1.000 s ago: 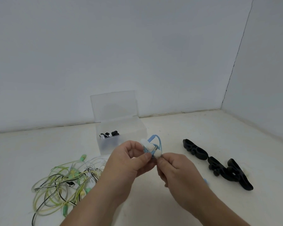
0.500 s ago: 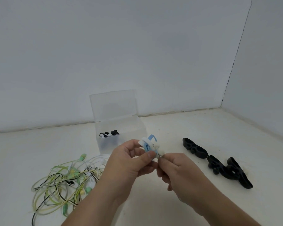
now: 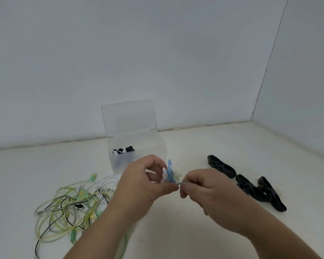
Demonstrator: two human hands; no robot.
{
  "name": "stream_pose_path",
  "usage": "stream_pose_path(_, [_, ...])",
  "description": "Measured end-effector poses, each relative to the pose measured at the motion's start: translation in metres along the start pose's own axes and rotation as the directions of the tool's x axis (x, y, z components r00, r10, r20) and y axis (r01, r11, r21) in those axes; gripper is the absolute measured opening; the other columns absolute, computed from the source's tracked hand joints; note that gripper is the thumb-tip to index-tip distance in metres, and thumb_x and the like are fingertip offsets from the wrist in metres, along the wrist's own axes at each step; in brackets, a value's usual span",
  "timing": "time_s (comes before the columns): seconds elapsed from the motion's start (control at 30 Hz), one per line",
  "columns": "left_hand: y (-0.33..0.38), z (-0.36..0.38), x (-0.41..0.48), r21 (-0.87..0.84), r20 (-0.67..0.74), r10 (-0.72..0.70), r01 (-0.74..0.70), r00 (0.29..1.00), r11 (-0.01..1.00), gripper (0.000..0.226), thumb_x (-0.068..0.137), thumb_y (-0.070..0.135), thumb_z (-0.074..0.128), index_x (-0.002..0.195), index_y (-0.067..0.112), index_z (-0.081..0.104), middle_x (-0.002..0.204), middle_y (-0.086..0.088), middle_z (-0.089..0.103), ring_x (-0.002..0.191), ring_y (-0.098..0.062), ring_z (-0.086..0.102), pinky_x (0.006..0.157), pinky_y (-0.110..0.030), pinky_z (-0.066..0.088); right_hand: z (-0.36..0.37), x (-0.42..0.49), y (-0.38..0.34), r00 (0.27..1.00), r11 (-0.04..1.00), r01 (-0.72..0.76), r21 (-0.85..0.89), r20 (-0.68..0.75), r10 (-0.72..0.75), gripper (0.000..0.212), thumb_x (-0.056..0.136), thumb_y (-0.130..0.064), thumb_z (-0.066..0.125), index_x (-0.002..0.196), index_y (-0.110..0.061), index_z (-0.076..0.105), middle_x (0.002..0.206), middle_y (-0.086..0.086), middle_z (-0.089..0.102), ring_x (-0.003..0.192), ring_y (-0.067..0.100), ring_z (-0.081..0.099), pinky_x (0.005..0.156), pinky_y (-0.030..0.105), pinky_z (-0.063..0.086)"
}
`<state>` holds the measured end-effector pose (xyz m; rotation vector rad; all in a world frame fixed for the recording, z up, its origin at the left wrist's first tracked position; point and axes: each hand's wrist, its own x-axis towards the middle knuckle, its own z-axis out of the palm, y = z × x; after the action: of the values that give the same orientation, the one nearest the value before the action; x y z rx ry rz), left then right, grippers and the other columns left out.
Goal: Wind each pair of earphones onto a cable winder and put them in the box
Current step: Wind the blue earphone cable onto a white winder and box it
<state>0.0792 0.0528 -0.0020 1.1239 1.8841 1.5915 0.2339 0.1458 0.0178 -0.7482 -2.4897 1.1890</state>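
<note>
The loose blue loop is gone: my left hand (image 3: 144, 182) now pinches the wound blue earphones (image 3: 169, 174) edge-on, my right hand (image 3: 209, 191) pinching the cable tail (image 3: 180, 183). Nearly done, I judge; the box (image 3: 150, 146) waits at twelve o'clock.

Looks like a bare, staged work corner rather than a lived-in room: two plain white walls (image 3: 157, 53) meet at a seam (image 3: 265, 71) and run down to an off-white surface (image 3: 213, 143) with a grubby joint along the back. On it sit a clear plastic box (image 3: 153, 146), a tangle of earphones (image 3: 69, 206) and some black cable winders (image 3: 251, 189). Home or lab, honestly can't tell.
</note>
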Motion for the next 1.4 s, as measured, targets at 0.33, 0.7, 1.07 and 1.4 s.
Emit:
stream_pose_path(0.33, [0.007, 0.003, -0.007, -0.005, 0.236, -0.008, 0.010, 0.972, 1.000, 0.031, 0.064, -0.002, 0.089, 0.082, 0.017, 0.073, 0.083, -0.015, 0.074, 0.071, -0.022, 0.071, 0.074, -0.039, 0.060, -0.010, -0.001, 0.006, 0.948, 0.992, 0.101, -0.078, -0.295, -0.120, 0.029, 0.090, -0.033, 0.066, 0.064, -0.021, 0.065, 0.045, -0.011, 0.046, 0.045, 0.007, 0.039, 0.049, 0.018, 0.036])
stream_pose_path(0.7, [0.008, 0.006, -0.005, -0.463, 0.110, -0.022, 0.071, 0.994, 0.883, 0.028, 0.061, 0.010, 0.091, 0.080, 0.020, 0.073, 0.088, -0.017, 0.075, 0.082, -0.032, 0.072, 0.085, -0.046, 0.060, -0.002, 0.006, 0.014, 0.988, 0.999, -0.029, 0.041, -0.148, 0.035, 0.033, 0.099, -0.032, 0.054, 0.073, -0.019, 0.070, 0.053, -0.004, 0.038, 0.048, 0.011, 0.033, 0.049, 0.023, 0.029])
stream_pose_path(1.07, [0.001, 0.001, 0.000, -0.222, 0.012, 0.019, -0.016, 1.000, 0.975, 0.033, 0.063, -0.005, 0.085, 0.085, 0.007, 0.065, 0.057, 0.008, 0.057, 0.051, -0.008, 0.053, 0.057, -0.019, 0.048, -0.003, -0.004, -0.001, 0.995, 0.994, 0.100, 0.052, 0.000, -0.100, 0.028, 0.097, -0.028, 0.057, 0.074, -0.020, 0.071, 0.055, -0.004, 0.039, 0.054, 0.012, 0.035, 0.053, 0.025, 0.030])
stream_pose_path(1.4, [0.000, -0.001, -0.004, -0.012, 0.309, 0.001, 0.002, 0.951, 1.000, 0.031, 0.069, -0.003, 0.086, 0.086, 0.018, 0.071, 0.076, -0.014, 0.073, 0.067, -0.021, 0.065, 0.075, -0.041, 0.057, -0.011, -0.004, 0.005, 0.966, 0.992, 0.122, -0.031, -0.227, -0.126, 0.032, 0.093, -0.027, 0.064, 0.063, -0.017, 0.062, 0.047, -0.009, 0.039, 0.046, 0.007, 0.034, 0.047, 0.019, 0.031])
